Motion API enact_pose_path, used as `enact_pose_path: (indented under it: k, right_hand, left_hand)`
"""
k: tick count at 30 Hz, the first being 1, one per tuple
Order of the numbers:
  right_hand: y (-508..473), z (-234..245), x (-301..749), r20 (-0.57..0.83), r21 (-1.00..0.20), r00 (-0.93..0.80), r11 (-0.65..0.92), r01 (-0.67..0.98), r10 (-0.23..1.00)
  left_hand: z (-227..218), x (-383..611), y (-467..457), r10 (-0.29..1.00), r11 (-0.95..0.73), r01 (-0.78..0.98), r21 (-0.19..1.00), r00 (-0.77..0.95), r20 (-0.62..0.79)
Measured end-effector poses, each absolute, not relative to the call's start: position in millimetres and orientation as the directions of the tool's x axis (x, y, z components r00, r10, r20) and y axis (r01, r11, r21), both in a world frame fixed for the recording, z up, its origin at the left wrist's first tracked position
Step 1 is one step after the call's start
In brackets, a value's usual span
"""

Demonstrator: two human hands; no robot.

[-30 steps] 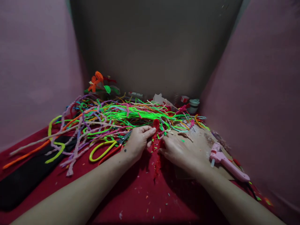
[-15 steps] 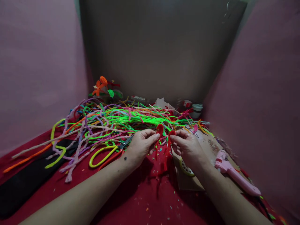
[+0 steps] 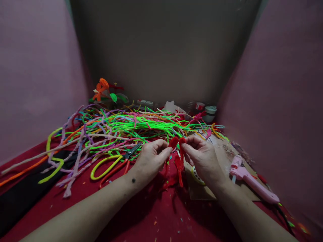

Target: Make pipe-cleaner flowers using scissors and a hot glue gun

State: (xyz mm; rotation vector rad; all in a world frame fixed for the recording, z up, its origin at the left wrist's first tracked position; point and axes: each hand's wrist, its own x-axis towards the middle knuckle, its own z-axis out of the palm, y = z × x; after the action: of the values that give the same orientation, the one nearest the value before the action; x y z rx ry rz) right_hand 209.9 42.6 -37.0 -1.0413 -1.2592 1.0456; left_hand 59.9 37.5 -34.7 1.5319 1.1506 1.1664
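Note:
My left hand (image 3: 150, 158) pinches a red pipe cleaner loop (image 3: 173, 142) between thumb and forefinger. My right hand (image 3: 202, 157) pinches a second red pipe cleaner loop (image 3: 182, 141), and the two loops touch at the top. Their red stems (image 3: 178, 165) hang down between my hands over the red cloth (image 3: 141, 215). Just behind my hands lies a big tangle of coloured pipe cleaners (image 3: 121, 127), mostly neon green. Scissors with yellow and red handles (image 3: 113, 163) lie to the left of my left hand.
A pink glue gun (image 3: 249, 179) rests on a cardboard sheet (image 3: 222, 154) at the right. An orange pipe-cleaner flower (image 3: 101, 89) stands at the back left, small jars (image 3: 209, 112) at the back right. A black strip (image 3: 27, 190) lies at the left. Pink walls close in both sides.
My right hand rose off the cloth with a red loop and came in to meet the loop in my left hand; the two loops now touch.

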Motion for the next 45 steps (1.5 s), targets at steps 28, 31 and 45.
enact_pose_path:
  k: [28,31,45]
  right_hand:
    - [39.5,-42.1,210.7,0.259,-0.963,0.015,0.257,0.085,0.966]
    - [39.4,-42.2,210.3,0.260,-0.961,0.017,0.257,0.101,0.965]
    - [38.7,-43.6,206.8,0.257,-0.965,0.003,0.256,0.051,0.967]
  left_hand:
    - [-40.9,57.9,38.8,0.946,-0.318,0.276,0.907,0.157,0.284]
    - [-40.1,58.4,38.7,0.943,-0.327,0.288,0.900,0.163,0.290]
    - [-41.2,57.7,37.9,0.940,-0.336,0.371,0.866,0.184,0.286]
